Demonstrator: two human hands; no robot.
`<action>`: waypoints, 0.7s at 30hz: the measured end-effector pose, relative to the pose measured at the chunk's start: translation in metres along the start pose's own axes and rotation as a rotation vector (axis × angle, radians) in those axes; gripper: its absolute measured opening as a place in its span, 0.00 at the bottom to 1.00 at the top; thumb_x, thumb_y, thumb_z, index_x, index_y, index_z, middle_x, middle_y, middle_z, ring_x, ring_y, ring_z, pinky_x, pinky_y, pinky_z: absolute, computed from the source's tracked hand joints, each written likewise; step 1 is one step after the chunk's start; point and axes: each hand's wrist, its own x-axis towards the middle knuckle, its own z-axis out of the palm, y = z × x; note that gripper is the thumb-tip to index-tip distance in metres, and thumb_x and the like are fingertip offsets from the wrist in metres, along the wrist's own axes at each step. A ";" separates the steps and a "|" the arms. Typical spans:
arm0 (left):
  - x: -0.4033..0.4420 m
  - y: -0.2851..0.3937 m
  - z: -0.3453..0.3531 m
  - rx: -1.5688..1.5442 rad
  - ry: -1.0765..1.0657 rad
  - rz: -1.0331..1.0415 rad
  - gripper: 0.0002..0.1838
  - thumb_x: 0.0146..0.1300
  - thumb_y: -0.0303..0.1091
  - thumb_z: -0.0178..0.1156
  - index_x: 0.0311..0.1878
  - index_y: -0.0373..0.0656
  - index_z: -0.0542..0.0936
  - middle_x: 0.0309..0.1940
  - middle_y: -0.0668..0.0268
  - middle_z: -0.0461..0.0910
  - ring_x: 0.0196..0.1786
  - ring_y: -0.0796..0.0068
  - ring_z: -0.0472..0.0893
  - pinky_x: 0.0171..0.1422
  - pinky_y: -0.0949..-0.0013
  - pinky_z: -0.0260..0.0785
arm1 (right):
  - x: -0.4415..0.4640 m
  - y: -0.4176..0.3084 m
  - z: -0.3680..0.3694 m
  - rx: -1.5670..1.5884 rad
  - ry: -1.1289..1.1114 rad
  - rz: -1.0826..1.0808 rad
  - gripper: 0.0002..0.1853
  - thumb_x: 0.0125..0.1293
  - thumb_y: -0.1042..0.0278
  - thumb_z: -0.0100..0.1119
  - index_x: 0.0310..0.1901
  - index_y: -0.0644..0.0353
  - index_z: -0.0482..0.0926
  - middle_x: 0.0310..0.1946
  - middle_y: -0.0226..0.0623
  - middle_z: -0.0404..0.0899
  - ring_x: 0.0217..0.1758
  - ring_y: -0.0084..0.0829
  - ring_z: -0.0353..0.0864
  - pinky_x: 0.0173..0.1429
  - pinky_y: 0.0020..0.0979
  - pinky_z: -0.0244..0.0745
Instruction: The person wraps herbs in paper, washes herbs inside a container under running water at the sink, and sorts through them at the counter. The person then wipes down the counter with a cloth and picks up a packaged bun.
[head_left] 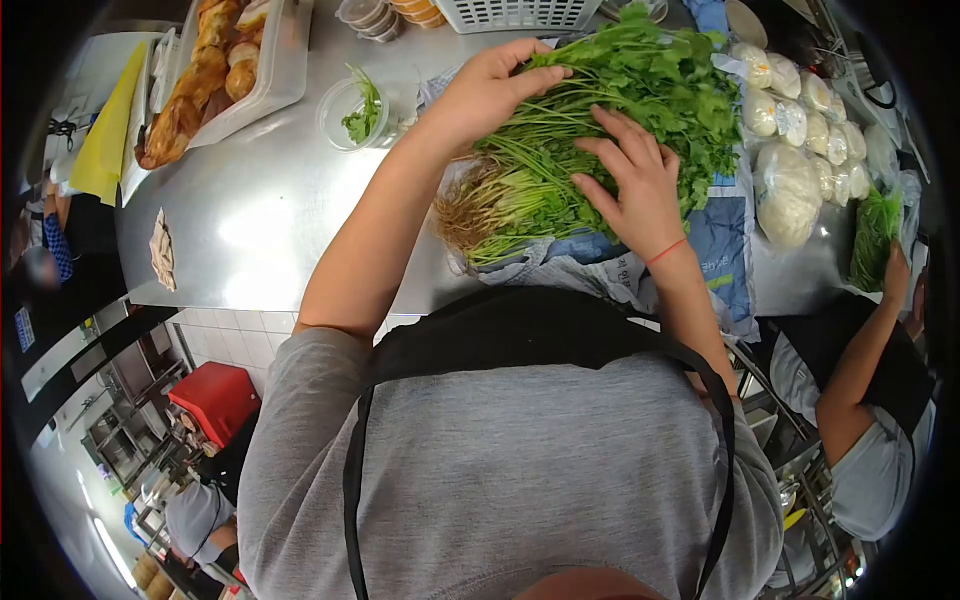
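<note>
A large heap of leafy green herbs (pixel 560 150) with long stems lies on a blue and white plastic sheet (pixel 722 250); its pale, brownish roots point left and its leaves spread to the upper right. My left hand (pixel 495 88) rests at the upper edge of the stems, thumb and fingers apart. On the middle of the heap lies my right hand (pixel 637 185), fingers spread over the stems, a thin red band round its wrist. Left of the heap stands a round clear tub (pixel 353 114) with a few green leaves inside.
A clear bin (pixel 285 75) of browned meat stands at the upper left, a white basket (pixel 515 14) at the top. Bagged white noodles (pixel 785 190) lie to the right. Beyond them a co-worker's hand (pixel 896 270) touches bagged greens (pixel 874 235). A crumpled scrap (pixel 162 250) lies on the left.
</note>
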 end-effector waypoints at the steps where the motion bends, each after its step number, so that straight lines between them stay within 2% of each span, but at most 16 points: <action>1: 0.000 -0.001 -0.001 0.040 -0.011 0.025 0.11 0.64 0.37 0.55 0.45 0.42 0.75 0.40 0.70 0.78 0.40 0.86 0.73 0.46 0.80 0.65 | -0.003 0.002 0.000 0.009 -0.042 0.013 0.14 0.55 0.59 0.60 0.44 0.48 0.76 0.58 0.30 0.66 0.62 0.34 0.63 0.59 0.42 0.53; 3: 0.003 -0.001 -0.002 0.075 -0.028 0.044 0.11 0.64 0.36 0.55 0.45 0.41 0.75 0.42 0.69 0.78 0.43 0.85 0.74 0.48 0.80 0.65 | -0.007 0.004 -0.002 0.012 -0.080 0.015 0.14 0.55 0.59 0.60 0.44 0.48 0.75 0.57 0.28 0.68 0.60 0.33 0.64 0.57 0.41 0.55; 5: 0.006 0.003 -0.003 -0.024 0.026 0.145 0.10 0.64 0.34 0.54 0.45 0.40 0.74 0.42 0.70 0.78 0.46 0.84 0.74 0.50 0.79 0.66 | -0.009 0.004 -0.007 0.036 -0.114 0.047 0.15 0.55 0.59 0.60 0.44 0.48 0.75 0.56 0.27 0.68 0.59 0.33 0.65 0.57 0.40 0.55; 9: 0.010 0.009 -0.004 0.050 0.021 0.154 0.11 0.64 0.35 0.54 0.46 0.40 0.74 0.42 0.68 0.78 0.45 0.83 0.74 0.51 0.79 0.65 | -0.011 0.004 -0.012 0.052 -0.126 0.067 0.14 0.54 0.60 0.60 0.44 0.48 0.76 0.53 0.26 0.70 0.55 0.32 0.67 0.54 0.38 0.57; 11: 0.009 0.009 -0.001 -0.196 0.074 0.150 0.11 0.64 0.35 0.55 0.46 0.40 0.74 0.38 0.69 0.78 0.42 0.83 0.75 0.50 0.80 0.64 | -0.010 0.003 -0.014 0.072 -0.121 0.070 0.14 0.54 0.60 0.60 0.43 0.48 0.76 0.52 0.25 0.71 0.53 0.31 0.69 0.53 0.37 0.58; 14: 0.003 0.006 -0.002 -0.149 0.072 0.152 0.12 0.64 0.37 0.55 0.45 0.40 0.74 0.32 0.71 0.77 0.38 0.85 0.73 0.47 0.81 0.63 | -0.001 0.000 -0.021 0.106 0.005 0.006 0.13 0.54 0.61 0.60 0.42 0.49 0.76 0.50 0.24 0.73 0.49 0.30 0.71 0.50 0.34 0.59; 16: -0.003 0.012 -0.001 -0.158 0.024 0.111 0.11 0.64 0.36 0.55 0.45 0.41 0.75 0.30 0.73 0.76 0.37 0.86 0.72 0.45 0.81 0.63 | 0.016 -0.014 -0.027 0.212 0.084 -0.148 0.12 0.54 0.62 0.60 0.41 0.49 0.77 0.49 0.24 0.73 0.45 0.30 0.72 0.48 0.33 0.60; 18: -0.012 0.017 0.004 -0.174 -0.028 0.046 0.10 0.64 0.36 0.56 0.44 0.42 0.75 0.28 0.74 0.74 0.35 0.87 0.71 0.43 0.81 0.63 | 0.023 -0.014 -0.022 0.210 0.017 -0.101 0.11 0.53 0.62 0.61 0.39 0.50 0.76 0.50 0.26 0.72 0.46 0.32 0.71 0.47 0.35 0.62; 20: -0.020 0.024 0.006 0.025 -0.045 0.035 0.08 0.64 0.35 0.56 0.42 0.43 0.75 0.28 0.75 0.74 0.34 0.89 0.70 0.42 0.81 0.62 | 0.021 -0.008 -0.009 0.025 0.004 -0.056 0.11 0.53 0.62 0.61 0.37 0.52 0.74 0.51 0.28 0.71 0.48 0.34 0.70 0.47 0.37 0.64; 21: -0.024 0.026 0.005 0.010 -0.034 0.031 0.07 0.63 0.35 0.56 0.42 0.44 0.75 0.29 0.75 0.74 0.34 0.89 0.70 0.42 0.82 0.62 | 0.018 -0.005 -0.009 0.055 -0.025 -0.038 0.12 0.53 0.61 0.61 0.37 0.53 0.73 0.53 0.31 0.70 0.51 0.36 0.69 0.47 0.39 0.65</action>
